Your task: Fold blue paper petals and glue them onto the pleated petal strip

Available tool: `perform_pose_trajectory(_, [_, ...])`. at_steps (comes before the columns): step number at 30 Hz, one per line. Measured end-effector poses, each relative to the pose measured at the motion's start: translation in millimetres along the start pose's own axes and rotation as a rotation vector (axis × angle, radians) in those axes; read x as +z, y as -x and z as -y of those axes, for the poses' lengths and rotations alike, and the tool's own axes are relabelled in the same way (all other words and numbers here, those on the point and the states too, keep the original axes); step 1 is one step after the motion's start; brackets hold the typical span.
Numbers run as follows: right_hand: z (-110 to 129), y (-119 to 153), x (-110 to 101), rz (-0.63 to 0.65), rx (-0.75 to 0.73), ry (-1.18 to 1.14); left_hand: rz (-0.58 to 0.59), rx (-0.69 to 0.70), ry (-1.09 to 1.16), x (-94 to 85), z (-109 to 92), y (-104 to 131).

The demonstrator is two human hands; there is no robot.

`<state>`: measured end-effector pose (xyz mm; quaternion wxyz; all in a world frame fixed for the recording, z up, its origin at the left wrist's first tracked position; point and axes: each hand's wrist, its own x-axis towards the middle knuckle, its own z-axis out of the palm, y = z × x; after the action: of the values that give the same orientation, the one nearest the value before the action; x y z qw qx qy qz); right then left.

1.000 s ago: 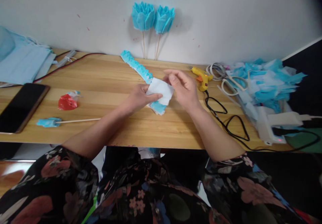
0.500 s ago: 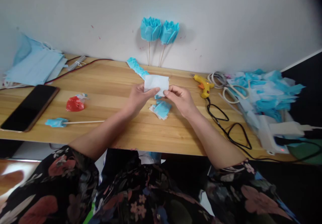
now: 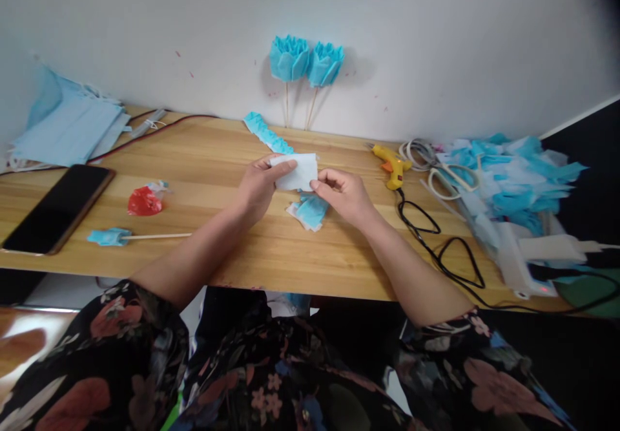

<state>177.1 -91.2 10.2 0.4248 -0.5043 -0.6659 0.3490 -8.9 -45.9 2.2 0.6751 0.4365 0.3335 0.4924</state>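
A small white fabric piece (image 3: 303, 171) is held up over the table's middle. My left hand (image 3: 259, 185) grips its left side, thumb on top. At its lower right corner, my right hand (image 3: 341, 192) pinches the edge. Just below lie blue and white cut pieces (image 3: 311, 211) on the wood. A pleated blue strip (image 3: 266, 134) lies behind my left hand. Two blue fabric flowers (image 3: 289, 59) on thin sticks lean against the wall. Near the front left rests a stick (image 3: 157, 236) with a blue fabric bud (image 3: 109, 236) on its end.
On the left are a phone (image 3: 58, 208), stacked masks (image 3: 72, 124) and a red bundle (image 3: 145, 199). The right side holds a yellow glue gun (image 3: 391, 165) with black cord, scissors (image 3: 453, 181), a blue-white scrap pile (image 3: 513, 176) and a power strip (image 3: 520, 263).
The white piece has moved slightly left and down and is now tilted. My left hand has moved left with it, its thumb now higher on the piece.
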Motion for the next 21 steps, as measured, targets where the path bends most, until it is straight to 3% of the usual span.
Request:
perform_pose_trajectory(4, [0.8, -1.8, -6.4, 0.011, -0.003, 0.012, 0.015, 0.004, 0.042, -0.2, -4.6, 0.1])
perform_pose_trajectory(11, [-2.9, -7.5, -16.7, -0.223, -0.052, -0.098, 0.051, -0.045, 0.066, 0.3, -5.5, 1.9])
perform_pose_trajectory(21, [-1.8, -3.4, -14.2, -0.193, -0.057, -0.091, 0.081, -0.065, 0.06, 1.3, -0.9, 3.4])
